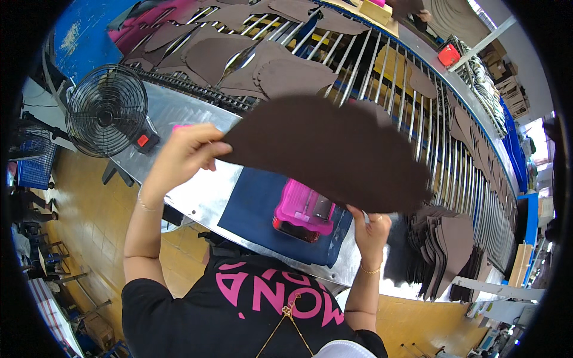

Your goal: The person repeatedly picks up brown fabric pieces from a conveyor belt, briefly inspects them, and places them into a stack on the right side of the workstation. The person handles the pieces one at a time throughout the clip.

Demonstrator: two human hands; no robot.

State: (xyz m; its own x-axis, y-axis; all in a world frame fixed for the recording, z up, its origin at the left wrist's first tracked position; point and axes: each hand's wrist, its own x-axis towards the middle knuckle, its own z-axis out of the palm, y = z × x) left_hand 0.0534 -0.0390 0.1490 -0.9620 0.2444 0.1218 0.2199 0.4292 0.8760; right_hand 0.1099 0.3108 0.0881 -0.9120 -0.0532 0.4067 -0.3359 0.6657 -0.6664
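Between my hands, in the air above the metal table, is a large flat dark brown cut piece (322,149) with a curved, wavy outer edge. It looks like leather or fabric; I cannot tell which. My left hand (194,146) pinches its left corner between thumb and fingers. My right hand (371,231) is closed on its lower right edge. Below it a pink plastic tray (286,209) sits on a dark blue cloth (248,209). The held piece hides part of the tray and of the rollers behind.
Beyond the table runs a rack of metal rods (358,65) bearing several brown cut pieces (221,53). A black fan (106,110) stands at the table's left end. To the right lies a stack of brown pieces (447,247). The metal table (191,200) curves around in front of me.
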